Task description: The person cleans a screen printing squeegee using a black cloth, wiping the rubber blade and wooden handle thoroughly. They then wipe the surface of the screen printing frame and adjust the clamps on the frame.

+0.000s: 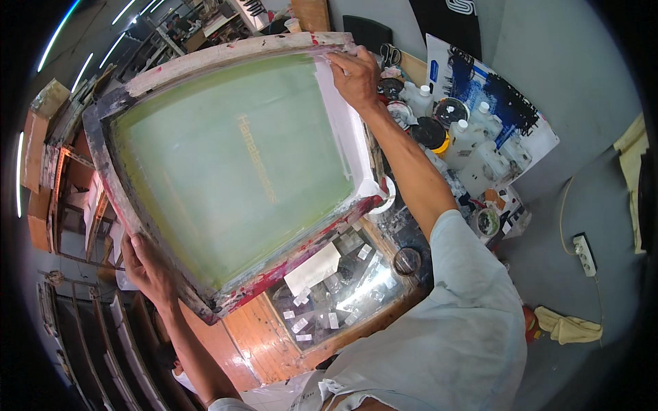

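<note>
A screen-printing frame [226, 171] is held up at a tilt above the workbench, its pale green mesh carrying a thin line of lettering. Paint stains in red, white and black cover its wooden border. Along the right inner side runs a band of white ink or tape; I cannot tell which. My left hand [147, 268] grips the lower left border, its fingers partly behind the wood. Up at the far right corner, my right hand [355, 74] is closed round the border.
Beneath the frame lies a wooden bench [257, 335] with a glass panel [349, 318] bearing small white labels. White plastic bottles [473, 147] and ink tubs [428, 130] crowd the right. A power strip [585, 255] hangs on the grey wall. Racks [113, 329] stand at left.
</note>
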Available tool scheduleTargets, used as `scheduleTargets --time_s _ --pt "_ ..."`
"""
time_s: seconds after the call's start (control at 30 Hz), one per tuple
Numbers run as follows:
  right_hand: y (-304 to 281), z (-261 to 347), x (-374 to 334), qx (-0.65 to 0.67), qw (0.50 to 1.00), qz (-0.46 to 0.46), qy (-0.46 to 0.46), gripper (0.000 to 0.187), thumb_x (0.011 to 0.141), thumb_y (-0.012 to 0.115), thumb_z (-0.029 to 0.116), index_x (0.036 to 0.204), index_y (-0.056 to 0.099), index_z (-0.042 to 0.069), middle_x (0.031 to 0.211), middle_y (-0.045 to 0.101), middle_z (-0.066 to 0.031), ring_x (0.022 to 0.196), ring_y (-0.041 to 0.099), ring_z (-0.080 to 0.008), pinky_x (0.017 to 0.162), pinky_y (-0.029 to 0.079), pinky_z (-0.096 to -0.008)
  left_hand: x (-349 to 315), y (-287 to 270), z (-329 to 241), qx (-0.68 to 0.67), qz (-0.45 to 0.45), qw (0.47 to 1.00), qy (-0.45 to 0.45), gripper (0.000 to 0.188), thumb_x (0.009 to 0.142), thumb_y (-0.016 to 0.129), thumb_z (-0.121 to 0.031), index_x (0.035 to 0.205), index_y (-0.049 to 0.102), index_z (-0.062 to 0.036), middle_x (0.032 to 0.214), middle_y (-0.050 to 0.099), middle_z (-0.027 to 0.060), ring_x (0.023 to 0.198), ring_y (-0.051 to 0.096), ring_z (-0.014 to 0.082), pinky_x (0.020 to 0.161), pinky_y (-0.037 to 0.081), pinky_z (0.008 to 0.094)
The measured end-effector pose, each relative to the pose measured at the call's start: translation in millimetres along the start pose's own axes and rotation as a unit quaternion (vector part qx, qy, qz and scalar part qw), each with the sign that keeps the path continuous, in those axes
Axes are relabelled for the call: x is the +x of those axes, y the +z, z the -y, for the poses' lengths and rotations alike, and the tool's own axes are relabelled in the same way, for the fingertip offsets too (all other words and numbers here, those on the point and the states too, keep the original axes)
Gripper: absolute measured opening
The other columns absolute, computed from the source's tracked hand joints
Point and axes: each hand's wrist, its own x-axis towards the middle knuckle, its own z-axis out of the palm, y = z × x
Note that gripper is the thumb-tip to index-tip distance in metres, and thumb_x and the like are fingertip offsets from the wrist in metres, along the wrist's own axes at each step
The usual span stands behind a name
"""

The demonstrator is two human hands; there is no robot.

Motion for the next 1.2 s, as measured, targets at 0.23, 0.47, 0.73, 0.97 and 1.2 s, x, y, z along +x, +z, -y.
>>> scheduleTargets --time_s 0.23,0.47,0.73,0.97,1.2 --pt "-4 -6 7 -0.007 0.997 0.069 -0.017 0.020 0.079 0.070 0.004 0.094 0.079 0.012 0.092 0.077 -0.0056 0.076 0.062 -0.0257 0.071 0.050 -0.0382 -1 -2 13 -0.011 0.017 1.000 -0.002 0.043 0.109 0.041 -0.031 0.124 0.058 0.0049 0.108 0.062 0.0083 0.097 0.054 0.0145 0.088 0.041 0.0273" --pt "-57 31 -45 0.025 0.989 0.141 -0.026 0.018 0.078 0.064 0.004 0.086 0.077 0.014 0.074 0.070 -0.0039 0.071 0.056 -0.0251 0.068 0.047 -0.0392 -2 0 12 -0.017 0.003 1.000 -0.003 0.042 0.109 0.042 -0.030 0.127 0.057 0.0054 0.113 0.062 0.0092 0.102 0.055 0.0159 0.092 0.042 0.0289" --pt "-67 33 -42 0.016 0.994 0.104 0.014 0.016 0.079 0.067 0.007 0.088 0.078 0.014 0.080 0.073 -0.0022 0.070 0.057 -0.0245 0.066 0.047 -0.0384 -4 -2 21 -0.011 -0.010 1.000 -0.010 0.043 0.109 0.043 -0.030 0.129 0.057 0.0063 0.119 0.062 0.0111 0.107 0.056 0.0170 0.096 0.041 0.0302" --pt "-4 -14 8 -0.054 0.998 0.038 -0.008 0.016 0.079 0.071 0.006 0.090 0.079 0.012 0.086 0.076 -0.0047 0.073 0.062 -0.0234 0.068 0.047 -0.0364 -4 -6 31 -0.009 0.008 1.000 -0.008 0.044 0.109 0.042 -0.031 0.128 0.056 0.0058 0.114 0.062 0.0099 0.103 0.055 0.0165 0.092 0.041 0.0293" --pt "-24 3 -15 -0.064 0.989 0.131 0.017 0.016 0.081 0.065 0.008 0.088 0.078 0.015 0.084 0.075 -0.0039 0.078 0.065 -0.0251 0.075 0.044 -0.0407 -8 -5 34 0.003 0.000 1.000 0.025 0.041 0.110 0.041 -0.031 0.124 0.057 0.0045 0.105 0.061 0.0067 0.093 0.053 0.0136 0.083 0.042 0.0264"
